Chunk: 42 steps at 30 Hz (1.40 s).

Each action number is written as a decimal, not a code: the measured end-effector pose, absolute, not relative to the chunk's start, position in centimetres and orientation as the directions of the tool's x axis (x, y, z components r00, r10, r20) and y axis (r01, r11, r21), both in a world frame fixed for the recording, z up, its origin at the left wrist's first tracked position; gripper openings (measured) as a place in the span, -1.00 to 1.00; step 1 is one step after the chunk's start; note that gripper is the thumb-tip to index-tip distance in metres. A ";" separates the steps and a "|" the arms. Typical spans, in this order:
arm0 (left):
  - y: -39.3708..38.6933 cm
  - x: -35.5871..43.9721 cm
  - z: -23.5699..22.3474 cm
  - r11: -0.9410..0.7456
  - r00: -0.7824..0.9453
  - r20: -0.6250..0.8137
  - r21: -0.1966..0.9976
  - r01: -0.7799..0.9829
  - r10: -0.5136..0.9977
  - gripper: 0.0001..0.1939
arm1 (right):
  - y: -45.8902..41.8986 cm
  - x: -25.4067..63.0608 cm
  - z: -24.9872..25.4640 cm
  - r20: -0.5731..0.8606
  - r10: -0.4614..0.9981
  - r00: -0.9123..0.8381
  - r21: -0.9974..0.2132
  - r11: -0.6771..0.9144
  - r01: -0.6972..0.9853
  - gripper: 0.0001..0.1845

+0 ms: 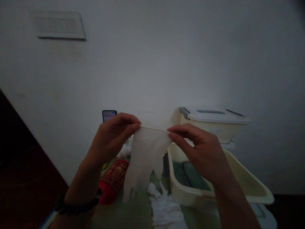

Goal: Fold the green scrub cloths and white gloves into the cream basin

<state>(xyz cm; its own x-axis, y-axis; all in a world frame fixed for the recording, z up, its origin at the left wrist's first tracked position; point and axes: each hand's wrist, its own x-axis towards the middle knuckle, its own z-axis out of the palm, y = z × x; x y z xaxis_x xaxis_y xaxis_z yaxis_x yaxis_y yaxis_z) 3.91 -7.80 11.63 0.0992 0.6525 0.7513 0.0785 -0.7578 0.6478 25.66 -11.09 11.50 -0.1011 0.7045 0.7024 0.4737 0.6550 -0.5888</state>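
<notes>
A thin white disposable glove (pixel 149 149) hangs stretched between my two hands, its cuff edge up and its fingers dangling, somewhat blurred. My left hand (pixel 114 132) pinches the left corner of the cuff between thumb and fingertips. At the cuff's right corner, my right hand (pixel 199 148) grips in the same way. Below the hanging glove, a crumpled white glove (pixel 166 210) lies on the green table surface (pixel 119 216).
A cream plastic tub (pixel 188 194) at right holds dark green mesh-like material (pixel 190 175). Behind it stands a lidded cream box (pixel 209 124). A red patterned cylindrical item (pixel 113 178) lies left, near a phone (pixel 108 115). A wall (pixel 152 57) with a switch panel (pixel 59 25) rises behind.
</notes>
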 end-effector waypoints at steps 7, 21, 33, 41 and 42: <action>-8.0 4.0 11.7 -0.743 0.093 0.737 0.664 0.082 0.669 -0.93 | -10.9 25.7 11.2 0.639 0.759 -0.121 -0.635 0.610 0.473 -0.84; -7.9 4.5 11.6 -0.733 0.156 0.719 0.678 0.055 0.677 -0.93 | -10.9 25.8 11.1 0.585 0.796 -0.155 -0.667 0.580 0.467 -0.80; -8.6 5.2 11.2 -0.738 0.363 0.658 0.659 0.145 0.659 -0.91 | -11.3 25.1 11.2 0.536 0.798 -0.276 -0.664 0.600 0.446 -0.89; -8.7 5.2 10.9 -0.619 0.503 0.450 0.749 0.237 0.738 -0.76 | -11.4 25.0 11.1 0.467 0.855 -0.228 -0.780 0.519 0.348 -0.83; -8.7 5.3 10.9 -0.626 0.499 0.453 0.734 0.261 0.739 -0.82 | -11.3 25.0 11.0 0.463 0.856 -0.229 -0.788 0.516 0.335 -0.83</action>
<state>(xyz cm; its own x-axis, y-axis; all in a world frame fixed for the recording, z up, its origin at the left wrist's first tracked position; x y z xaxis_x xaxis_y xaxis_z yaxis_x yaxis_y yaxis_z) 5.33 -8.66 10.89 0.4989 0.7389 0.4529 0.2613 -0.6265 0.7343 25.04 -11.34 11.03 -0.2286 0.8562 0.4634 0.3352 0.5161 -0.7882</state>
